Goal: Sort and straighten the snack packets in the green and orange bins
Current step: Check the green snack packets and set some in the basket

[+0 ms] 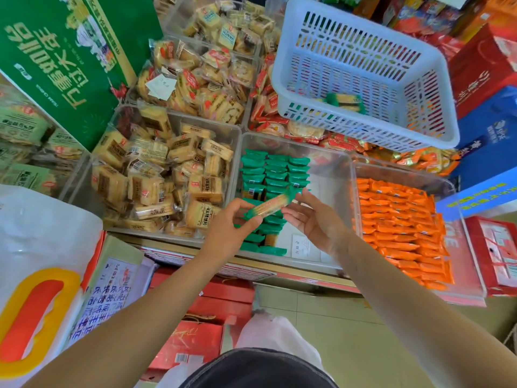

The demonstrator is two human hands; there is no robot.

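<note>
One green packet (269,206) is held just above the green bin (330,152), pinched at one end by the left hand (229,228) and at the other by the right hand (313,219); straightening before placing is judged the step in hand; next, a square set-down into the rows is called for; the packet's printing cannot be read.

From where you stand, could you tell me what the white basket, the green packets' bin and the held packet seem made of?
White basket: moulded plastic, smooth, with slotted walls. Bin: clear rigid plastic, probably acrylic; green packets show through its walls. Held packet: thin glossy film, green ends, seemingly clear middle showing the biscuit.
</note>
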